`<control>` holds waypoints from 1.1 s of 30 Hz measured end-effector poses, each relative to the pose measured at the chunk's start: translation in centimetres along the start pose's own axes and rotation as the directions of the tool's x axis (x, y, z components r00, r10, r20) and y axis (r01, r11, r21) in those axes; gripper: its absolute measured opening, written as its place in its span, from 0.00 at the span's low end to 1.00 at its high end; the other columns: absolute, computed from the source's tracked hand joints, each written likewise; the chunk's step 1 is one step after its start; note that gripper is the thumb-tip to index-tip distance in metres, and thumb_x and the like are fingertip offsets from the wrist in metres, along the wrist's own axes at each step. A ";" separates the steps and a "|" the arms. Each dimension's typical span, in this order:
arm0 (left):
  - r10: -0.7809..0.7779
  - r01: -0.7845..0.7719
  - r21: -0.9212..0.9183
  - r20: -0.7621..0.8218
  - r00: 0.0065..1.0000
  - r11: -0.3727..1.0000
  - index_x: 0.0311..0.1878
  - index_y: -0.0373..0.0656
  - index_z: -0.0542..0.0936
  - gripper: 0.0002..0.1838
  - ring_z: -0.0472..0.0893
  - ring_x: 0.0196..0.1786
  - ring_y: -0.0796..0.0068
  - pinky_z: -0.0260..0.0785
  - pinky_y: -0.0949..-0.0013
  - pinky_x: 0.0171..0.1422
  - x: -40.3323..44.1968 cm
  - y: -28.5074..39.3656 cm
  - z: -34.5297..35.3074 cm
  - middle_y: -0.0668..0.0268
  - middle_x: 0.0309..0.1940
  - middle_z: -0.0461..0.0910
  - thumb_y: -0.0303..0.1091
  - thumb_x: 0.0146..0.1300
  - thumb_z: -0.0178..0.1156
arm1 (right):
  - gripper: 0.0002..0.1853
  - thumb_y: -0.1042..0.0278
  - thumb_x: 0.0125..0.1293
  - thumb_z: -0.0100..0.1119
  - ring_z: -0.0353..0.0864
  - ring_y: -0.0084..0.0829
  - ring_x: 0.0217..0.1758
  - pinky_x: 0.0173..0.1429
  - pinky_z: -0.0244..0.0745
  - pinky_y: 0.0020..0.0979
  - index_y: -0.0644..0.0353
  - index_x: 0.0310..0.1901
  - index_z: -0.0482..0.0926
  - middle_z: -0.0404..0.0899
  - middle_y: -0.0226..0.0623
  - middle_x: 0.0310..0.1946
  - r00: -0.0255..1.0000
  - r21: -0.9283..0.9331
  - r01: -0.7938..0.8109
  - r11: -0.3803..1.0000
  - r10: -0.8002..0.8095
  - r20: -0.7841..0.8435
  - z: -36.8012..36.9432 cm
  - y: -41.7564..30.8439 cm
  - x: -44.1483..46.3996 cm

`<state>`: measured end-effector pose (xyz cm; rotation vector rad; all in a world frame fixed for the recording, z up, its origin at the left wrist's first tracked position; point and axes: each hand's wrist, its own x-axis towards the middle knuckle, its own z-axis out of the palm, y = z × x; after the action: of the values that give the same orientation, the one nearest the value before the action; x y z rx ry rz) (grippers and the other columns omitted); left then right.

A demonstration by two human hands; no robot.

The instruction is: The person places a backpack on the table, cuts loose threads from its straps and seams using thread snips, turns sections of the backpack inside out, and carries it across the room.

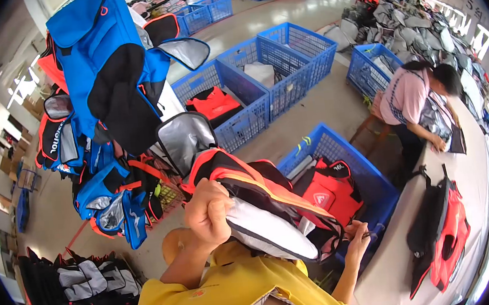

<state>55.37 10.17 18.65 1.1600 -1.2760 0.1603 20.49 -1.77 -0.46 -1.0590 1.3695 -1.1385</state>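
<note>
A red and black bag piece with a silvery lining (269, 226) stretches across my front, above my yellow shirt. My left hand (209, 212) is closed in a fist on its upper left edge. At its lower right end my right hand (357, 238) has its fingers bent together beside the dark edge; what they pinch is too small to make out. Behind the piece, a red and black bag (328, 197) lies in a blue crate (377, 189).
Blue and black bags (94, 61) are piled high at the left. More blue crates (266, 100) stand ahead. A co-worker (410, 101) bends over the long pale table (381, 292) at the right, where a red and black piece (447, 239) lies. Black bags (81, 291) are stacked lower left.
</note>
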 end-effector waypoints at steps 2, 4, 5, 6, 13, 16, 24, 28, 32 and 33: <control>0.001 -0.003 -0.073 -0.030 1.000 0.997 0.30 0.36 0.76 0.16 0.70 0.23 0.74 0.61 0.69 0.30 1.4 -2.5 0.3 0.63 0.20 0.74 0.32 0.76 0.50 | 0.28 0.43 0.82 0.45 0.79 0.20 0.29 0.35 0.73 0.24 0.62 0.42 0.82 0.82 0.29 0.28 1.000 0.045 -0.017 0.999 0.017 0.009 1.9 2.8 2.7; -0.035 0.029 -0.133 -0.048 0.998 0.991 0.30 0.35 0.77 0.16 0.69 0.22 0.74 0.60 0.69 0.29 2.8 -5.6 0.9 0.63 0.19 0.74 0.32 0.75 0.50 | 0.26 0.44 0.81 0.46 0.79 0.20 0.28 0.34 0.72 0.23 0.63 0.43 0.82 0.83 0.31 0.29 0.988 0.046 -0.153 0.987 0.152 0.023 4.3 5.0 5.1; -0.073 0.060 -0.201 -0.058 0.996 0.978 0.31 0.34 0.78 0.16 0.68 0.21 0.75 0.59 0.69 0.28 3.6 -7.3 1.1 0.64 0.18 0.73 0.31 0.75 0.50 | 0.27 0.43 0.81 0.47 0.79 0.22 0.29 0.36 0.74 0.25 0.64 0.42 0.82 0.81 0.30 0.27 0.986 0.075 -0.167 0.983 0.166 0.014 5.4 7.2 6.4; -0.077 0.069 -0.203 -0.032 0.996 0.977 0.29 0.33 0.79 0.16 0.67 0.21 0.75 0.58 0.69 0.27 4.6 -9.2 1.1 0.64 0.18 0.73 0.30 0.74 0.51 | 0.28 0.43 0.81 0.47 0.79 0.23 0.29 0.36 0.74 0.26 0.64 0.42 0.82 0.81 0.30 0.26 0.984 0.020 -0.175 0.984 0.175 0.013 6.1 9.5 7.3; -0.140 0.167 -0.370 0.100 0.985 0.914 0.24 0.39 0.80 0.15 0.67 0.19 0.74 0.59 0.65 0.31 14.4 -24.1 3.2 0.68 0.16 0.75 0.27 0.69 0.51 | 0.32 0.38 0.77 0.50 0.79 0.28 0.28 0.34 0.74 0.31 0.67 0.38 0.81 0.80 0.36 0.24 0.807 -0.399 -0.586 0.706 0.553 -0.208 9.2 27.8 9.7; -0.009 0.070 -0.378 0.162 0.987 0.923 0.27 0.36 0.79 0.20 0.65 0.19 0.74 0.57 0.66 0.28 20.8 -28.9 4.7 0.65 0.14 0.72 0.35 0.76 0.49 | 0.32 0.38 0.77 0.50 0.80 0.28 0.27 0.32 0.74 0.32 0.67 0.38 0.81 0.80 0.37 0.23 0.762 -0.377 -0.633 0.676 0.629 -0.153 15.5 25.2 12.1; -0.048 -0.019 -0.610 -0.094 0.994 0.792 0.23 0.37 0.75 0.23 0.65 0.18 0.75 0.59 0.69 0.24 33.3 -40.3 11.3 0.66 0.13 0.66 0.36 0.77 0.44 | 0.32 0.38 0.78 0.49 0.81 0.30 0.24 0.28 0.73 0.33 0.68 0.39 0.80 0.81 0.38 0.22 0.743 -0.295 -0.664 0.687 0.651 -0.156 22.9 21.2 15.2; -0.041 -0.073 -0.639 -0.161 0.986 0.766 0.29 0.40 0.73 0.26 0.64 0.18 0.75 0.57 0.67 0.24 39.1 -48.7 12.6 0.68 0.13 0.64 0.47 0.82 0.40 | 0.33 0.38 0.78 0.48 0.82 0.31 0.23 0.26 0.73 0.34 0.69 0.39 0.80 0.81 0.39 0.21 0.684 -0.195 -0.729 0.656 0.695 -0.219 26.8 21.2 16.7; -0.010 -0.125 -0.455 -0.283 0.959 0.882 0.29 0.39 0.72 0.29 0.66 0.19 0.72 0.60 0.67 0.27 44.3 -58.4 12.6 0.64 0.15 0.66 0.48 0.83 0.37 | 0.32 0.40 0.78 0.49 0.84 0.35 0.22 0.26 0.76 0.36 0.70 0.45 0.81 0.82 0.41 0.22 0.577 -0.215 -0.816 0.536 0.772 -0.265 30.4 21.3 26.5; -0.002 -0.110 -0.439 -0.245 0.969 0.892 0.27 0.39 0.72 0.30 0.66 0.20 0.72 0.61 0.67 0.28 46.4 -60.5 12.1 0.64 0.15 0.66 0.49 0.82 0.37 | 0.32 0.39 0.78 0.46 0.85 0.35 0.22 0.26 0.76 0.37 0.67 0.41 0.82 0.83 0.40 0.23 0.628 -0.341 -0.769 0.540 0.738 -0.247 30.1 23.6 30.5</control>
<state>104.32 -49.51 18.66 0.6808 -1.0565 0.0381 47.11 -30.50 -29.71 -0.5526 1.9211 -0.2156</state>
